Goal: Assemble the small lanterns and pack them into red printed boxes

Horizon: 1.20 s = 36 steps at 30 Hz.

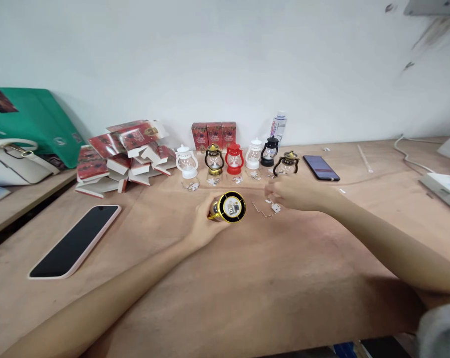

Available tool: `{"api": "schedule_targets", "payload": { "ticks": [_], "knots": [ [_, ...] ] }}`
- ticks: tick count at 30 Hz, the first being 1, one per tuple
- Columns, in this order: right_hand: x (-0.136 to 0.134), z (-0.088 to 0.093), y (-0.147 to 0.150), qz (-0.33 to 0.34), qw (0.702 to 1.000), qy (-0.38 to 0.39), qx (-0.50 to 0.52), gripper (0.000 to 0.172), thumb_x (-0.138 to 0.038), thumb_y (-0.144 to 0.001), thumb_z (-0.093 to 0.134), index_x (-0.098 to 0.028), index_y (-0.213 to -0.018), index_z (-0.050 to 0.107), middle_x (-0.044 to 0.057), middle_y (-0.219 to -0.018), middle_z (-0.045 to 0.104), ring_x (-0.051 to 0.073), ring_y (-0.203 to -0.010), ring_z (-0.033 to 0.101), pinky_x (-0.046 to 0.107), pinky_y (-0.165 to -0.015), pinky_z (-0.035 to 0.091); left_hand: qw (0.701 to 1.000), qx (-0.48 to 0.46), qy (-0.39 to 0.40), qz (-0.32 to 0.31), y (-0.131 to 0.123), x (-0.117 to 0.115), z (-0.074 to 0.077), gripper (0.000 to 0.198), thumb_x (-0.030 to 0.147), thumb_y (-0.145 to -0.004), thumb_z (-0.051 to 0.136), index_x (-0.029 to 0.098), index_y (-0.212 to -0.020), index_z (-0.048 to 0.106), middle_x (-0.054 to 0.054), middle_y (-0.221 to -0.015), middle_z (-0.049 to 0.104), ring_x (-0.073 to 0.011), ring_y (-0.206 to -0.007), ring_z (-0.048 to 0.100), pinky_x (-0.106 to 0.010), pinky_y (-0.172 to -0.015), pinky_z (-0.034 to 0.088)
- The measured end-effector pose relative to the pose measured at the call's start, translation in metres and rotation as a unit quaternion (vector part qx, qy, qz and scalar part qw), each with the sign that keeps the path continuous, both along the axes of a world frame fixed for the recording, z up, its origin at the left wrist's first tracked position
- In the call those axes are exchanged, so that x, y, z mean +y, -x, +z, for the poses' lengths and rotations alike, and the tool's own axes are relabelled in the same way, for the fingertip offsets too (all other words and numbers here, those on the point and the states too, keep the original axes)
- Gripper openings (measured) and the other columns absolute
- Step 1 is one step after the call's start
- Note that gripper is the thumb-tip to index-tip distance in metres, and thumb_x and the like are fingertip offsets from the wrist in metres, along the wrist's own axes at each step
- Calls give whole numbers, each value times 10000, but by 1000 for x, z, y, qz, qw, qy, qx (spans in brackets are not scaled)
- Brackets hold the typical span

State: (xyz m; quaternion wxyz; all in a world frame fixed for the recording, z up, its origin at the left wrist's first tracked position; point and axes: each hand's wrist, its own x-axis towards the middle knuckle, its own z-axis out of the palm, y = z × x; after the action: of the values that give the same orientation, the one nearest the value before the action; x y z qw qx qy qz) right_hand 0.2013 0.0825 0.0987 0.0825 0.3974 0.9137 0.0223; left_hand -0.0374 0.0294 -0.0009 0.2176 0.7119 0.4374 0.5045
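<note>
My left hand (201, 224) is wrapped round a small black-and-gold lantern (242, 208). The lantern lies on its side in that hand, its round base towards me, with small metal and white parts showing in the base's middle. To the right, my right hand (290, 193) has its fingers curled and pressed together low over the table; what they pinch is too small to make out. Just below those fingers lie a small white part (276, 207) and a thin wire (261, 212). Behind the right hand stands a dark bronze lantern (290, 160), its lower part hidden.
Across the back stand a white lantern (188, 163), a red lantern (234, 160) and several others, with small loose parts before them. Red boxes (128, 141) are heaped at left. Phones lie at left (76, 241) and right (321, 168). A bottle (279, 124) stands behind.
</note>
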Motion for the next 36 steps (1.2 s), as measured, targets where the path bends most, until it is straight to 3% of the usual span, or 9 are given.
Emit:
{"api": "schedule_targets", "payload": {
  "ticks": [2, 5, 10, 21, 24, 28, 32, 36],
  "knots": [
    [8, -8, -1, -1, 996, 52, -72, 263, -85, -763, 544, -164, -977, 674, 107, -974, 687, 247, -897, 633, 273, -647, 378, 1000, 8, 5, -2, 1, 0, 0, 458, 294, -650, 752, 174, -1045, 555, -51, -1002, 673, -211, -930, 639, -331, -821, 514],
    [16, -17, -1, -16, 994, 67, -84, 257, -101, -723, 593, -164, -953, 686, 102, -948, 693, 246, -867, 635, 269, -610, 366, 1000, 10, 11, -1, 1, 0, 0, 445, 284, -648, 748, 167, -1032, 557, -59, -998, 673, -209, -928, 639, -331, -820, 512],
    [20, -21, 1, 7, 996, 73, -51, 187, -71, -685, 600, -139, -844, 672, 91, -859, 686, 201, -747, 608, 255, -569, 345, 1000, 5, 8, 0, 0, -1, 2, 458, 292, -628, 757, 161, -1022, 562, -57, -967, 677, -205, -891, 642, -319, -795, 511],
    [16, -10, 4, 61, 983, 140, 103, 96, -110, -694, 619, -153, -716, 537, 1, -686, 601, 104, -614, 518, 214, -569, 350, 1000, 6, -2, -8, 0, 0, 0, 443, 300, -643, 757, 158, -1014, 562, -49, -959, 675, -194, -881, 642, -296, -784, 505],
    [11, -6, 4, 62, 954, 213, 201, 99, -167, -725, 635, -158, -694, 541, -3, -674, 619, 104, -624, 553, 222, -583, 391, 1000, 0, -2, -15, 1, 1, -2, 442, 272, -643, 761, 158, -1020, 559, -41, -974, 671, -190, -901, 637, -284, -798, 498],
    [2, 0, 7, 32, 883, 298, 360, 196, -322, -694, 714, -153, -682, 616, 25, -705, 678, 131, -676, 622, 253, -629, 464, 1000, 2, 4, -18, 1, 2, -3, 471, 246, -633, 769, 152, -1042, 557, -43, -990, 662, -193, -914, 631, -283, -811, 491],
    [-7, 1, 11, 31, 841, 286, 458, 203, -343, -680, 740, -152, -705, 677, 21, -676, 685, 125, -631, 619, 253, -614, 485, 1000, 5, 8, -16, 1, 2, -3, 481, 282, -636, 772, 145, -1043, 555, -63, -1001, 655, -206, -924, 626, -304, -822, 489],
    [-15, 0, 14, 61, 840, 249, 479, 197, -322, -826, 602, -151, -851, 698, 20, -694, 673, 121, -663, 629, 247, -650, 499, 1000, 17, 7, -21, 0, 1, 1, 475, 299, -653, 762, 148, -1054, 555, -80, -1035, 652, -211, -943, 617, -317, -836, 482]
  ]
}}
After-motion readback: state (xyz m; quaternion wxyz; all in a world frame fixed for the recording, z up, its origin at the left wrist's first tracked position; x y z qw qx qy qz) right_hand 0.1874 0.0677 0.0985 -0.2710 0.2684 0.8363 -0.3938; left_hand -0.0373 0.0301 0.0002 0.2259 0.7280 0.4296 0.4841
